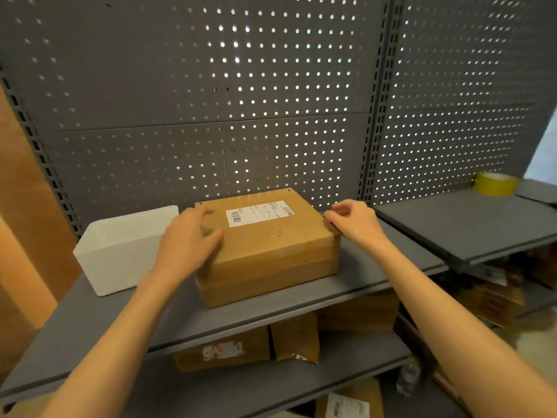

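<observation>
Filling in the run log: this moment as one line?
scene: cardboard box on grey shelf | left hand: rests on box's top left | right hand: at box's right edge, grip unclear

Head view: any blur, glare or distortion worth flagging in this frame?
Head view: backlight shines through the pegboard holes as bright dots; the wide-angle lens bows the uprights; the tape roll at far right is smeared; the left hand on the cardboard box is slightly blurred, the label unreadable.
</observation>
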`<state>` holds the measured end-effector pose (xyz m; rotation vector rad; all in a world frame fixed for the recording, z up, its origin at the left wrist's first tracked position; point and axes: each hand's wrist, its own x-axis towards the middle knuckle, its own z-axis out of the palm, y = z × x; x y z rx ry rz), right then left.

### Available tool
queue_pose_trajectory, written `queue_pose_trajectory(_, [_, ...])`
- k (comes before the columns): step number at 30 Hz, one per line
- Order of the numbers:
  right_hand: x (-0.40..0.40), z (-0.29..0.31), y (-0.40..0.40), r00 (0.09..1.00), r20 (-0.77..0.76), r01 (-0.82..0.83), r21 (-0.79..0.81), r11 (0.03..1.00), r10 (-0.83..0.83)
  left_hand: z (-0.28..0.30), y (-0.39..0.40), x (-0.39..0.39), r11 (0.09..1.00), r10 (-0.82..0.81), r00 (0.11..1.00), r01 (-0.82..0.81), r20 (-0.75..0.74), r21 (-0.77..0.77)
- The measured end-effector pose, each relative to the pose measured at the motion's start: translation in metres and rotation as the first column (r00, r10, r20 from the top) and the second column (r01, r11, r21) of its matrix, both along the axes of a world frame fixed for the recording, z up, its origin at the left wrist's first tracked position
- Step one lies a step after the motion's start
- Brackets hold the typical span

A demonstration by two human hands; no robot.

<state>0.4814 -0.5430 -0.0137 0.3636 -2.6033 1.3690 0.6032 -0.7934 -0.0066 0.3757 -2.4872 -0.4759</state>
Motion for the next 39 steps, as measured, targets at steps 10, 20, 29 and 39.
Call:
queue_pose_trajectory(10, [0.012, 0.022, 0.077, 0.840, -0.537, 0.438, 0.588, 0.680, -0.078, 0.038, 0.110, -0.045, 0.871, -0.223, 0.975, 0.195, -0.010, -0.452])
queue_pose_trajectory(20, [0.002, 0.023, 0.258, 0.825, -0.527, 0.534, 0.610, 0.585, -0.204, 0.038, 0.292, -0.106, 0.804, -0.421, 0.907, 0.367, -0.012, -0.467])
queue_pose_trajectory(29, [-0.025, 0.011, 0.399, 0.825, -0.474, 0.563, 0.639, 0.525, -0.307, 0.022, 0.428, -0.154, 0.788, -0.511, 0.860, 0.465, -0.005, -0.404])
queue_pose_trajectory(39, [-0.082, -0.003, 0.480, 0.828, -0.420, 0.561, 0.653, 0.509, -0.372, 0.013, 0.518, -0.236, 0.739, -0.594, 0.804, 0.554, 0.018, -0.383])
